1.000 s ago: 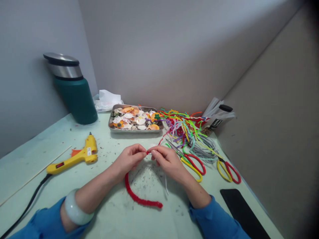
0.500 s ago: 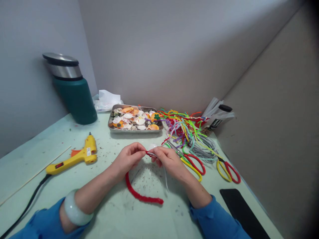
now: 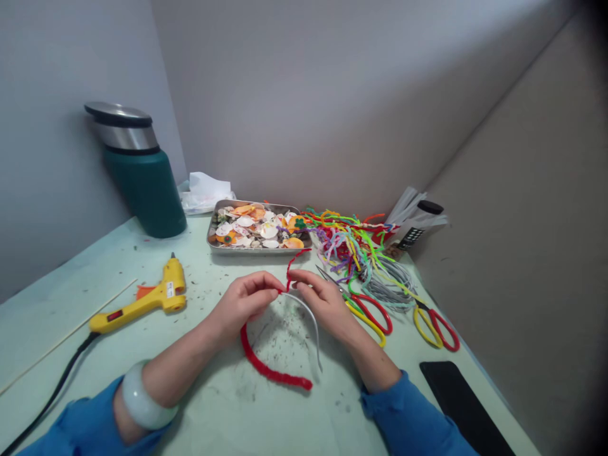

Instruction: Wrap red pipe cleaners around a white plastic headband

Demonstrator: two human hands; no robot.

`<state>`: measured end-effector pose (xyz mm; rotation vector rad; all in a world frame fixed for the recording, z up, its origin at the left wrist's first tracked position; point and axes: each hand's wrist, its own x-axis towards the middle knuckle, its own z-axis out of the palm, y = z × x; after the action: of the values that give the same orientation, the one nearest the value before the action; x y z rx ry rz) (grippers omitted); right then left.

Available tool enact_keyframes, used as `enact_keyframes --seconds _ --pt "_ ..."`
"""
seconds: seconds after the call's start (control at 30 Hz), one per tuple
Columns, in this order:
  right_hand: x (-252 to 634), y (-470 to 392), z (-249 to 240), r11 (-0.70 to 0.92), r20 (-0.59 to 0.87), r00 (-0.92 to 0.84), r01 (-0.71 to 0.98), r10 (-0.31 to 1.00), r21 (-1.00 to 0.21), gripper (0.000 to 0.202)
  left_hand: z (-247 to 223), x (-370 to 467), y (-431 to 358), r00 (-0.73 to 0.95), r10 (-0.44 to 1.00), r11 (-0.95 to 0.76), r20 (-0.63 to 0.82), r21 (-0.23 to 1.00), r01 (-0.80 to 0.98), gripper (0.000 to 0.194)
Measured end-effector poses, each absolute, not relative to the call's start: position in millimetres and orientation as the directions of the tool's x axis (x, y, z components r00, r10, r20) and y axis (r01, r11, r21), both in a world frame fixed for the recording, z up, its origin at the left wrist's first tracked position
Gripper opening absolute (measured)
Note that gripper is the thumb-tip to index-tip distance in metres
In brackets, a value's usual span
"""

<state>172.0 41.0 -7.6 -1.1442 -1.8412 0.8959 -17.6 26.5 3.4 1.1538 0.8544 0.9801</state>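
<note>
A thin headband (image 3: 311, 320) curves between my hands. Its right part is bare and whitish, while fuzzy red pipe cleaner (image 3: 268, 372) wraps its left part down to the tip. My left hand (image 3: 242, 307) is closed, pinching the band where the red wrapping ends. From there a loose red pipe cleaner end (image 3: 289, 266) stands up and bends right. My right hand (image 3: 323, 304) is beside that loose end, index fingertip at it and thumb a little apart; the lower fingers are partly hidden.
A yellow glue gun (image 3: 142, 304) and a thin stick (image 3: 71, 339) lie left, before a green bottle (image 3: 142, 190). Behind is a metal tray (image 3: 256, 251) of shells. Pipe cleaners (image 3: 351, 247), scissors (image 3: 373, 313), more scissors (image 3: 441, 329) and a black flat object (image 3: 460, 399) are right.
The loose red pipe cleaner end now stands up above the band. My right fingers have moved off the band and spread slightly. My left hand keeps its pinch.
</note>
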Motion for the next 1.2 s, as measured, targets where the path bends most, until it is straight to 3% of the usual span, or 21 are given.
enact_keyframes --seconds 0.17,0.27,0.4,0.5,0.6,0.73,0.87,1.0,1.1,1.2 --pt "175.8 44.5 -13.1 0.459 0.346 -0.307 0.484 0.886 -0.745 0.039 3.9 -17.5 25.5 0.39 0.919 0.141 -0.057 0.972 -0.19 0.013" --pt "175.1 42.3 -9.0 0.499 0.357 -0.355 0.517 0.864 -0.695 0.031 4.3 -17.3 24.9 0.398 0.914 0.167 -0.074 0.965 -0.204 0.013" --pt "172.7 38.3 -3.7 0.564 0.347 -0.467 0.486 0.813 -0.668 0.017 3.6 -18.1 25.8 0.389 0.916 0.206 -0.099 0.947 -0.246 0.012" --pt "171.6 35.7 -1.9 0.568 0.308 -0.528 0.45 0.791 -0.689 0.019 2.4 -19.2 27.5 0.37 0.924 0.214 -0.094 0.93 -0.298 0.012" --pt "170.5 32.9 0.1 0.498 0.209 -0.584 0.392 0.784 -0.773 0.022 1.1 -19.8 28.7 0.349 0.932 0.216 -0.099 0.924 -0.317 0.012" --pt "170.9 29.9 4.1 0.303 0.061 -0.651 0.267 0.757 -0.915 0.023 0.2 -18.8 29.1 0.342 0.931 0.229 -0.123 0.929 -0.291 0.012" --pt "175.5 32.3 2.9 0.095 -0.066 -0.676 0.197 0.734 -0.976 0.022 0.3 -17.5 30.6 0.323 0.934 0.252 -0.155 0.925 -0.284 0.014" --pt "178.0 41.6 -5.2 0.051 -0.102 -0.536 0.262 0.838 -0.964 0.024 -2.2 -17.1 33.9 0.304 0.921 0.324 -0.244 0.912 -0.25 0.019" --pt "177.1 45.0 -4.4 0.156 0.084 -0.213 0.347 0.973 -0.925 0.023 -5.4 -16.4 35.8 0.266 0.917 0.362 -0.296 0.898 -0.249 0.019" --pt "173.9 37.5 7.8 0.31 0.315 -0.065 0.447 0.947 -0.839 0.024 -7.1 -16.4 36.7 0.209 0.921 0.376 -0.329 0.89 -0.259 0.021"
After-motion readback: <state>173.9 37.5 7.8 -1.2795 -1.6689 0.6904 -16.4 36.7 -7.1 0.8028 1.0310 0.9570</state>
